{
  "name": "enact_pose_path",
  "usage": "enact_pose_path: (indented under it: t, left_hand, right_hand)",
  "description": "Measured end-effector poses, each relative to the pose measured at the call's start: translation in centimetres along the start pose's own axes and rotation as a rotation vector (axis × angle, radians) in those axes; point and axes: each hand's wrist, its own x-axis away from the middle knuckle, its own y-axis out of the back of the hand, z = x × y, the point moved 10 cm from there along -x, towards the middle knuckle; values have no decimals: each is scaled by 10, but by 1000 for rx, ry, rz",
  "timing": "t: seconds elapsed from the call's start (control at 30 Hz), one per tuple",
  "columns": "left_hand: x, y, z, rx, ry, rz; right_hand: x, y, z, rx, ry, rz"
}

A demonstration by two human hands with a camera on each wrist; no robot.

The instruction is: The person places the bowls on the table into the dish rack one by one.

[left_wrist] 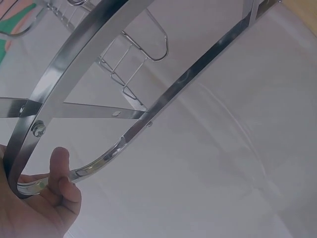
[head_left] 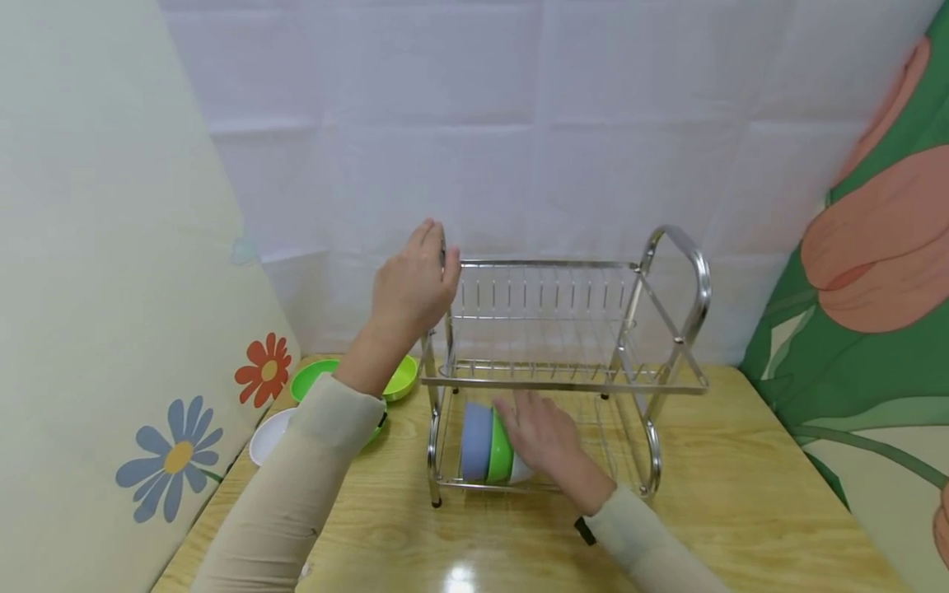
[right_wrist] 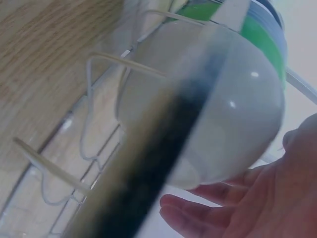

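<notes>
A two-tier metal dish rack point(head_left: 563, 385) stands on the wooden table. My left hand point(head_left: 415, 284) grips the curved top of its left side frame, the fingers and thumb round the tube in the left wrist view. On the lower tier, a blue bowl point(head_left: 476, 441), a green bowl point(head_left: 500, 451) and a white bowl point(head_left: 521, 469) stand on edge, nested in a row. My right hand point(head_left: 544, 436) reaches under the upper tier, fingers extended, close against the white bowl's outside. The right wrist view shows its fingertips at the white bowl's base; firm contact is unclear.
Left of the rack lie a green dish point(head_left: 311, 377), a yellow-green dish point(head_left: 402, 379) and a white bowl point(head_left: 268, 436), partly behind my left arm. A white cloth point(head_left: 482, 165) hangs behind. The rack's upper rail passes over my right fingers.
</notes>
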Motion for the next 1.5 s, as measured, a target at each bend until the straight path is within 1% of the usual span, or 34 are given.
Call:
enact_pose_path:
  t: [0.1,0.23,0.33,0.57,0.8,0.97,1.07,1.13,1.3,1.4,1.5]
  left_hand:
    - [0,0,-2,6,-6,-7]
    - [0,1,-3,15,-11,-16]
    - [0,1,-3,21,-11,-18]
    - [0,0,-1,32,-11,-18]
    - [1,-1,0,36,-18,-22]
    - [2,-3,0,35,-28,-26]
    - [3,-3,0,33,-32,-31]
    - [3,-3,1,32,-33,-34]
    - [4,-3,4,29,-29,-35]
    - [5,-4,6,30,-24,-29]
    - [6,-5,8,33,-23,-28]
  right_hand:
    - [2,8,2,45,30,-20]
    - [3,19,5,30,41,-30]
    - [6,27,6,-12,39,-36]
    - [14,40,11,-23,76,-50]
    - [32,51,14,-58,96,-39]
    - [57,69,21,-91,115,-31]
    - [76,87,31,-96,160,-53]
    - [90,102,41,-93,214,-86]
    - [118,142,66,-73,417,-227]
    - [129,164,75,-59,509,-285]
    - [130,185,74,-46,546,-308]
